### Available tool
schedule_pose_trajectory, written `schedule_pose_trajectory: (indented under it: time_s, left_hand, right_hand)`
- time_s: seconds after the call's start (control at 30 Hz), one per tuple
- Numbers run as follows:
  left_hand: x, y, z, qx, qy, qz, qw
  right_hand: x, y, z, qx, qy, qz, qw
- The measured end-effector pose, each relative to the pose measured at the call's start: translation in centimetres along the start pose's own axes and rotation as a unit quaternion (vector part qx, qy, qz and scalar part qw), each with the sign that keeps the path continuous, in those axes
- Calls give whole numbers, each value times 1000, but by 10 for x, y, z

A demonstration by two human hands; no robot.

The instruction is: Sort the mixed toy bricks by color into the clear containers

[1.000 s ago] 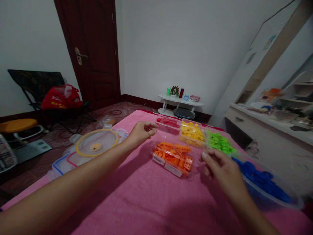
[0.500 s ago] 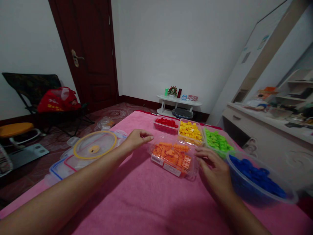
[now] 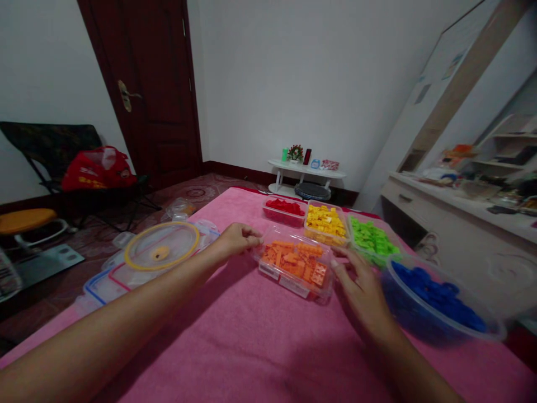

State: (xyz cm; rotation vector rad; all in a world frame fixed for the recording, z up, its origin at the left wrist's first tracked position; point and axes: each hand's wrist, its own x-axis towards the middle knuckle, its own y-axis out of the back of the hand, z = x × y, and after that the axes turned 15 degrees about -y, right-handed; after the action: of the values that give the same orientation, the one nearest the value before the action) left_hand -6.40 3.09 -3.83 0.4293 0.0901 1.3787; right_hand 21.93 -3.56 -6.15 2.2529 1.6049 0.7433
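Observation:
A clear plastic box with orange building bricks sits in front of me on the pink cloth. White labels show on its near side. My left hand pinches its left rim, the fingers pressed together. At the opposite end, my right hand has its thumb and fingers closed on the right rim. Behind the box stand a tub of red bricks, a tub of yellow bricks and a tub of green bricks. A round bowl of blue pieces is beside my right forearm.
Several clear lids lie at the table's left, with a yellow-rimmed round lid on top. The pink cloth covers the table. Beyond are a folding chair with a red bag, a low white table and a cabinet.
My right hand has moved slightly left and closed in on the box's right end. My left hand now meets its left rim. The view has shifted a little.

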Motion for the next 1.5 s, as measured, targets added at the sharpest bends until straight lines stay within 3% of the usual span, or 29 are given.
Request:
schedule_pose_trajectory:
  time_s: [0.1,0.2,0.37,0.5,0.63,0.87,0.97,1.1,1.2,1.37,1.5]
  left_hand:
    - [4,-1,1,6,10,-3,1000]
    - [8,-2,3,3,42,-8,999]
    - [21,-3,4,-63,125,-44,989]
    - [34,-9,4,-70,171,-41,982]
    - [43,-16,3,-101,165,-16,981]
    - [48,-25,0,-191,190,-17,963]
    - [48,-30,-4,-208,196,-16,958]
    - [46,-39,-8,-206,154,20,966]
    - [41,-35,-7,-207,124,20,970]
    - [25,-2,-8,-229,103,-95,963]
    - [11,13,-10,-227,76,-153,959]
  right_hand:
    - [0,-7,2,121,-130,-71,982]
    - [4,-10,3,236,-201,-125,942]
    - [12,-9,-7,307,-301,-121,895]
    - [16,-8,-12,312,-323,-126,884]
    - [20,-8,-10,312,-334,-146,877]
    - [30,-11,-1,354,-406,-171,825]
    - [29,-14,0,353,-375,-167,841]
    - [24,-23,-3,332,-314,-108,883]
    - [18,-21,-11,310,-321,-95,890]
    - [2,1,-24,259,-338,-201,882]
    - [-14,8,-27,254,-305,-230,888]
